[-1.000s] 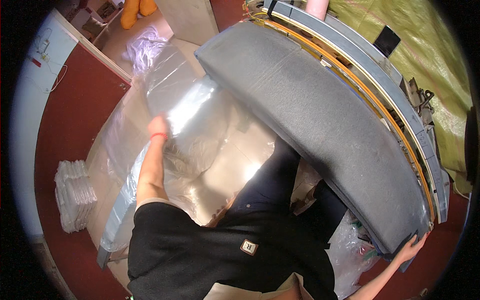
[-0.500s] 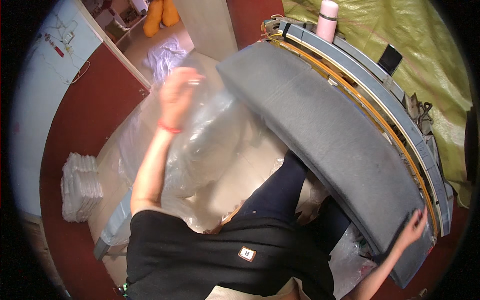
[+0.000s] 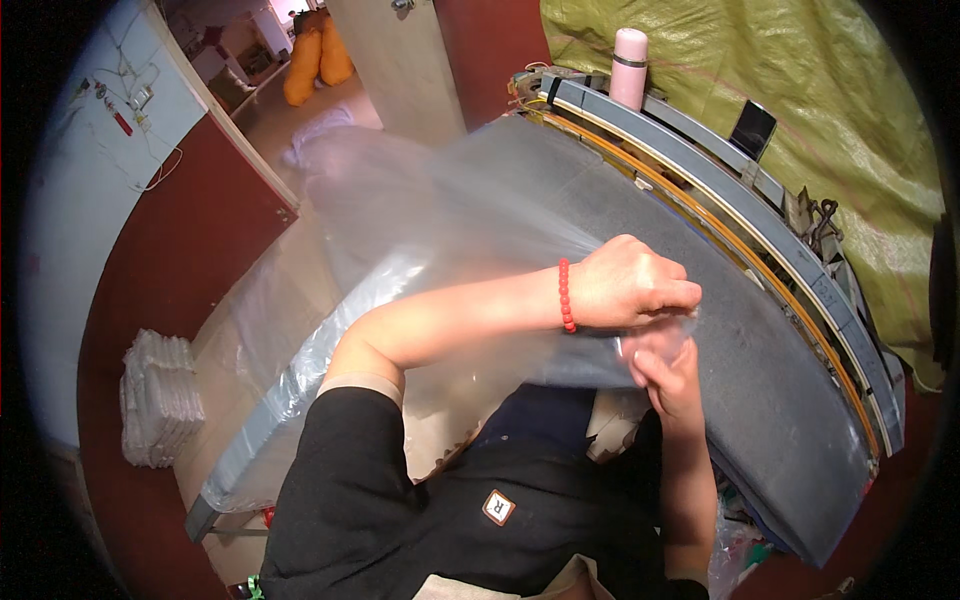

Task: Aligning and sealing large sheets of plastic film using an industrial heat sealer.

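Note:
A wide sheet of clear plastic film [image 3: 400, 240] stretches from the left, over the floor and part of the grey padded board, toward my hands. My left hand [image 3: 632, 285], with a red beaded bracelet at the wrist, is closed in a fist on the gathered film above the board's near edge. Just below it my right hand [image 3: 668, 372] pinches the film's edge, some of its fingers seen through the plastic. The long grey cloth-covered board [image 3: 780, 370] slopes across the right side, under and beyond both hands.
A curved metal frame with an orange strip [image 3: 720, 212] runs along the board's far side. Behind it are a pink bottle [image 3: 629, 75] and a phone [image 3: 752, 129]. A film-covered bench [image 3: 265, 430] and a stack of folded clear plastic [image 3: 160, 400] stand left. Orange sacks [image 3: 318, 62] lie beyond the doorway.
My left hand has swung from the upper left to the right, drawing the film across. My right hand has left the board's right end and come to the film beside the left.

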A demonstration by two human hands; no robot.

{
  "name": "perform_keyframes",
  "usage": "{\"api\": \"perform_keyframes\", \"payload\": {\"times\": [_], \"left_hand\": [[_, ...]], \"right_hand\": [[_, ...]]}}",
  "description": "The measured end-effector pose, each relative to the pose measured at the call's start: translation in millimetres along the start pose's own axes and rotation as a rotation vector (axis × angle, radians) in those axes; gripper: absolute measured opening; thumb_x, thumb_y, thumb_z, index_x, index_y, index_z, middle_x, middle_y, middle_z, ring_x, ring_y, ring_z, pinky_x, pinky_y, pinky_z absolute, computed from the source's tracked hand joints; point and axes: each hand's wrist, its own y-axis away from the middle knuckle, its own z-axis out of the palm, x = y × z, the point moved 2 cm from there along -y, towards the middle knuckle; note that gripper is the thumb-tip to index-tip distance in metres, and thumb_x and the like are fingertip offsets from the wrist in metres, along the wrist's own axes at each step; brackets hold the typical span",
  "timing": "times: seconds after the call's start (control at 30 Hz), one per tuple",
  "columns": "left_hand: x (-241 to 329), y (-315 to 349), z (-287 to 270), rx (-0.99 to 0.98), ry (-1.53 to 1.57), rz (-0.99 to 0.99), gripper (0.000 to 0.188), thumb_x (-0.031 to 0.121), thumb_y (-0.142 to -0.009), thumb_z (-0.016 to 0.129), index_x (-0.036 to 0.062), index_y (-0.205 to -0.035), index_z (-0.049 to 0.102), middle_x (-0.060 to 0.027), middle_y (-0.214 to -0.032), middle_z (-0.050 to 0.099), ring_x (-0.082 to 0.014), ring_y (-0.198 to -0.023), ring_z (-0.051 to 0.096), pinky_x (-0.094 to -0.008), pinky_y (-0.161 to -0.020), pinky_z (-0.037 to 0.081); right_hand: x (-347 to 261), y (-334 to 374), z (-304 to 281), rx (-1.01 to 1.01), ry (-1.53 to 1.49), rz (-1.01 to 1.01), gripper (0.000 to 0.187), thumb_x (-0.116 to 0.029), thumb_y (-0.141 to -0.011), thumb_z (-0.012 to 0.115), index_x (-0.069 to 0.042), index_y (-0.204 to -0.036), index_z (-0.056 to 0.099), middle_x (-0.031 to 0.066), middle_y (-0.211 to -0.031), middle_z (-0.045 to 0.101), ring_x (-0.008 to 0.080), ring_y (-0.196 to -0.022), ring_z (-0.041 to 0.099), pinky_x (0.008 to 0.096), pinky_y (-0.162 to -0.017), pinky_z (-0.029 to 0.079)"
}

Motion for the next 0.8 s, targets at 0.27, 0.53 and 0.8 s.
{"api": "perform_keyframes", "payload": {"times": [0.27, 0.53, 0.8], "left_hand": [[-17.6, -24.1, -21.5, 0.299, 0.147, -0.126, 0.016, 0.017, -0.072, 0.064, 0.0051, -0.077, 0.054, -0.0106, -0.062, 0.054, -0.024, -0.058, 0.056, -0.0312, -0.047, 0.042], [-46.4, 84.5, 72.2, -0.882, 0.34, -0.198, 0.023, 0.02, -0.071, 0.061, 0.0088, -0.091, 0.056, -0.0137, -0.083, 0.058, -0.0305, -0.077, 0.055, -0.0387, -0.064, 0.042], [-227.0, 130.2, -116.7, -0.85, -0.13, -0.943, 0.019, 0.002, -0.063, 0.064, 0.0037, -0.081, 0.061, -0.0073, -0.07, 0.061, -0.0138, -0.066, 0.057, -0.0276, -0.062, 0.047]], "right_hand": [[-23.6, 160.5, -115.7, -0.072, 0.912, 0.416, 0.013, -0.009, -0.065, 0.065, 0.0, -0.073, 0.061, 0.0031, -0.063, 0.059, 0.0122, -0.054, 0.055, 0.026, -0.052, 0.044], [-179.0, 561.2, -313.7, 1.445, 1.214, -0.001, 0.026, -0.018, -0.082, 0.052, 0.002, -0.097, 0.055, 0.0061, -0.094, 0.054, 0.0147, -0.088, 0.049, 0.0253, -0.08, 0.037], [-197.4, 569.9, -338.7, 1.449, 1.375, 0.068, 0.025, -0.018, -0.084, 0.049, 0.002, -0.099, 0.053, 0.0051, -0.095, 0.055, 0.0137, -0.089, 0.049, 0.0256, -0.081, 0.037]]}}
